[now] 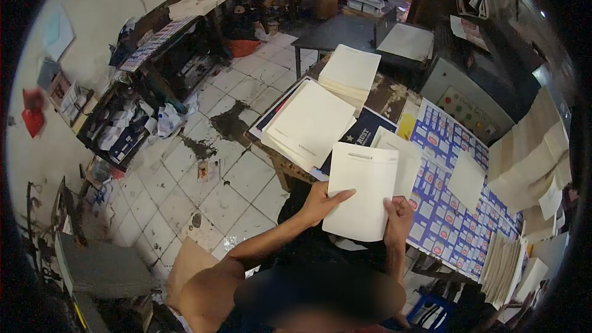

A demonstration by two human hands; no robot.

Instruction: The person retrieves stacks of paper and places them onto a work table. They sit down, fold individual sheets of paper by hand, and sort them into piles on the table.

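A cream printed paper pad (362, 194) is held upright before my body, with a small dark printed line near its top edge. Whether it is one folded sheet or several, I cannot tell. My left hand (324, 203) grips its left edge, thumb across the front. On the lower right edge, my right hand (399, 216) pinches with the thumb in front; the other fingers are partly hidden. Behind the pad, another cream sheet (408, 163) lies on the table. Just beyond are a stack of cream sheets (317, 120) and a dark blue printed sheet (365, 128) reading "TRUST".
Another cream stack (350, 68) sits farther back. Blue printed sheets (441, 209) cover the table's right part, with a loose cream sheet (467, 180) on top. Paper piles (502, 265) stand at the right. A grey box (472, 98) with coloured buttons stands behind. Tiled floor (234, 185) lies left.
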